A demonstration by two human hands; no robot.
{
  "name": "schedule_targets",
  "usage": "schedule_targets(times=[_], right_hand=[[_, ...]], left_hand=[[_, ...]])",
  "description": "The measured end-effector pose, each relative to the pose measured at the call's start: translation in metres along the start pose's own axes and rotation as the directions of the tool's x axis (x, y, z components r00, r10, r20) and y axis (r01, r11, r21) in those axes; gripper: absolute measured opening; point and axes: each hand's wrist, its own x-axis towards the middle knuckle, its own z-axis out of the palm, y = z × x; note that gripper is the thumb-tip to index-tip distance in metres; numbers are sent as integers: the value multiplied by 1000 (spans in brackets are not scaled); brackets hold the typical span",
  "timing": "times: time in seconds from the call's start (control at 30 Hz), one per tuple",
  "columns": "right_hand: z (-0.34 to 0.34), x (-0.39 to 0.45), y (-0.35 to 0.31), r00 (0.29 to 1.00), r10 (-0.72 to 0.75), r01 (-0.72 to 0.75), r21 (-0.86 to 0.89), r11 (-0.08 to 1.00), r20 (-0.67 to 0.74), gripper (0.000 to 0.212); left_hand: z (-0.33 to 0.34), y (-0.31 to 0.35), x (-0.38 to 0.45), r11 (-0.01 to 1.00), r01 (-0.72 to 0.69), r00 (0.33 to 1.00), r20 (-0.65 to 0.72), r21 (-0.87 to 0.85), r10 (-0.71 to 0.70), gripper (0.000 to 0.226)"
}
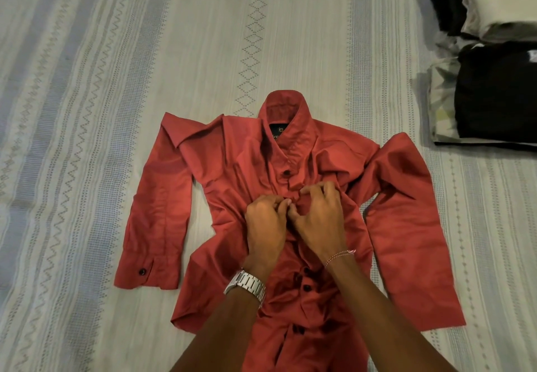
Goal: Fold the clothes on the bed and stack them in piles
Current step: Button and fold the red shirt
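Both hands, left hand (266,223) and right hand (318,217), fingers curled pinching the button strip of red shirt (232,174) spread mid-bed (87,81), folded piles (494,86) at 2 o'clock.

We see a red long-sleeved shirt (232,174) lying front-up on the bed, collar away from us, dark buttons down its placket, both sleeves spread beside the body. At the far right sit piles of folded clothes (494,92), black and white.
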Motion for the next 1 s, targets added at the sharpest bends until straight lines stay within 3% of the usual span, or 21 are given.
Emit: schedule_targets(times=[0.27, 0.37, 0.5, 0.57, 0.67, 0.83, 1.0], right_hand=[[2, 6, -4, 1000, 0, 3, -170, 985, 20, 36], [0, 8, -3, 999, -37, 39, -216, 976, 14, 33], [-3, 10, -12, 998, -31, 45, -279, 959, 52, 26], [-6, 13, -13, 999, 20, -12, -190, 982, 40, 20], [-15, 15, -13, 982, 178, -171, 102, 980, -61, 14], [-32, 4, -17, 956, 282, -234, 371, 899, -80, 9], [-33, -8, -23, 931, 358, -259, 560, 787, -72, 10]], left_hand=[[0, 7, 7, 994, -65, 998, 17, 85, 64, 8], [-2, 5, 17, 997, 77, 990, 113, 20, -79, 3], [-6, 5, 31, 976, 215, 958, 201, -21, -207, 21], [-11, 12, 32, 964, 261, 939, 245, -52, -241, 23], [-19, 18, 31, 937, 316, 919, 294, -146, -264, 17], [-29, 34, 20, 839, 425, 883, 358, -339, -303, 13], [-33, 53, 13, 808, 418, 883, 395, -415, -254, 11]])
